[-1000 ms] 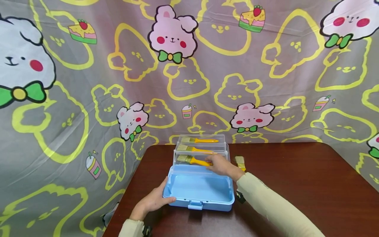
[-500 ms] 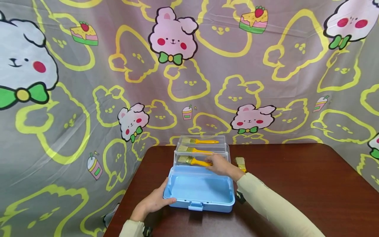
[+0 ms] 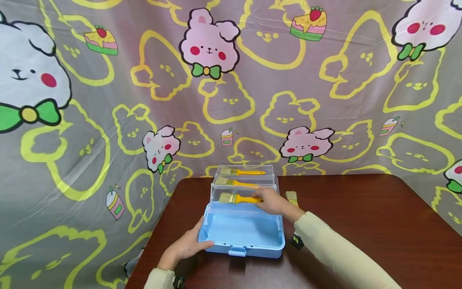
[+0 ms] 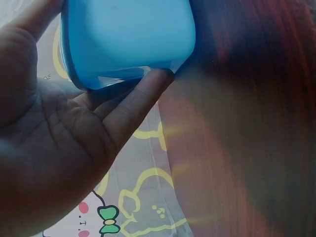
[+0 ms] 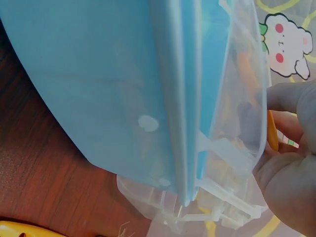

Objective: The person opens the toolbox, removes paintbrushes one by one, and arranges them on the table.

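A light blue plastic toolbox (image 3: pixel 265 253) stands unfolded, with stepped clear trays rising behind its base. My left hand (image 3: pixel 186 244) grips its front left corner, thumb on the rim; in the left wrist view the fingers reach along the outer wall. In the head view, my right hand (image 3: pixel 271 202) pinches the yellow handle of a paintbrush (image 3: pixel 240 198) over the lowest clear tray, bristles to the left. Only a bit of orange handle (image 5: pixel 272 129) shows between the fingers in the right wrist view. Higher trays each bear another paintbrush, one in the middle (image 3: pixel 234 183) and one on top (image 3: pixel 245 172).
Right of the toolbox, another paintbrush (image 3: pixel 291 198) lies on the brown table (image 3: pixel 353 216), its handle partly behind my right arm. A patterned cloth (image 3: pixel 231 100) hangs close behind the table and along its left side.
My right hand has shifted slightly right with the lowest paintbrush, which now lies more level. The left hand keeps its hold on the toolbox corner.
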The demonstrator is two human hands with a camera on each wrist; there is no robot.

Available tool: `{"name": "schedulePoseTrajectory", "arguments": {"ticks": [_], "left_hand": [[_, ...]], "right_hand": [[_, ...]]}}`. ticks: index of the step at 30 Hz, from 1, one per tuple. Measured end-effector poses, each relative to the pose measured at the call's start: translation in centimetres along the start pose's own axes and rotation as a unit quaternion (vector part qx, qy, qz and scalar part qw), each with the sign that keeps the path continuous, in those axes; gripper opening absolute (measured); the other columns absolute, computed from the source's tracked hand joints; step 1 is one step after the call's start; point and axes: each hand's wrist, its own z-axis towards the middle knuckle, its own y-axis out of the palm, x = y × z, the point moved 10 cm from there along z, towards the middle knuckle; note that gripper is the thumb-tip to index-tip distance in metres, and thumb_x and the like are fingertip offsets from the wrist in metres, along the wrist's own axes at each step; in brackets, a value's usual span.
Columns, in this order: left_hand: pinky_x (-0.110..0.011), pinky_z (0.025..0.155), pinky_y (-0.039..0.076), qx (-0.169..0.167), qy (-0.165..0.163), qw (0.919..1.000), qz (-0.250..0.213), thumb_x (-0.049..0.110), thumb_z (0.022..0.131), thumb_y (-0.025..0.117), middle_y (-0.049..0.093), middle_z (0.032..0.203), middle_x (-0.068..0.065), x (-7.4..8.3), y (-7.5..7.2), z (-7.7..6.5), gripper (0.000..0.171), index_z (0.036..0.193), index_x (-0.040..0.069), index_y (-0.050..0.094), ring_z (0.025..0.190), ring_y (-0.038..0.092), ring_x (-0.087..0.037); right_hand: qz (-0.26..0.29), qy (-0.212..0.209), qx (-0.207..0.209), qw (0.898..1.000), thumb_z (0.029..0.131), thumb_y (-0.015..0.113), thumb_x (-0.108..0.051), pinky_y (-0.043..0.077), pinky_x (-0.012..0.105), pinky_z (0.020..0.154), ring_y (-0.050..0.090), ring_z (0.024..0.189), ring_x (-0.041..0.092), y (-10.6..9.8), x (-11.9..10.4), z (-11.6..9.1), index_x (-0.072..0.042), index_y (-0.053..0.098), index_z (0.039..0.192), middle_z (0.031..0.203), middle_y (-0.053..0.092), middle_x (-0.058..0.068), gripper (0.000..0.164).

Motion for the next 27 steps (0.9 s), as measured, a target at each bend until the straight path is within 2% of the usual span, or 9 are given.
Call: {"name": "schedulePoseTrajectory", "arguments": {"ticks": [7,15,20,27], "left_hand": [[-0.061,0.099,0.03,0.005,-0.019,0.9998,0.004,0.046,0.081,0.071,0.027,0.149,-0.022,-0.2,-0.2,0.0,0.104,0.152,0.007,0.005,0.124,0.041,-0.037],[-0.061,0.099,0.03,0.003,-0.032,0.9995,0.002,0.045,0.081,0.072,0.028,0.149,-0.023,-0.2,0.1,-0.2,0.105,0.152,0.006,0.006,0.124,0.04,-0.038],[-0.061,0.099,0.03,0.005,-0.026,0.9996,0.002,0.045,0.081,0.072,0.027,0.149,-0.023,-0.1,0.1,-0.2,0.105,0.152,0.006,0.006,0.125,0.04,-0.038],[-0.06,0.099,0.031,0.006,-0.016,0.9998,0.005,0.044,0.082,0.072,0.028,0.149,-0.023,0.0,0.0,-0.1,0.104,0.152,0.007,0.005,0.123,0.042,-0.035]], "right_hand": [[0.016,-0.008,-0.009,1.0,0.084,0.067,-0.004,0.051,0.036,0.081,0.057,0.087,0.017,-0.2,-0.4,-0.5,-0.006,0.07,0.107,0.1,0.066,0.003,0.023],[0.03,-0.008,-0.012,0.999,0.086,0.064,-0.004,0.049,0.037,0.082,0.055,0.09,0.017,0.0,-0.2,-1.1,-0.005,0.068,0.11,0.104,0.065,0.004,0.025],[0.032,-0.009,0.011,0.999,0.084,0.063,-0.002,0.048,0.04,0.081,0.056,0.091,0.019,-0.6,-0.2,-1.6,-0.003,0.069,0.107,0.101,0.065,0.004,0.024],[0.039,-0.001,0.043,0.998,0.084,0.063,-0.002,0.049,0.041,0.082,0.059,0.095,0.021,-1.4,0.5,-2.3,-0.004,0.067,0.11,0.105,0.065,0.005,0.026]]}}
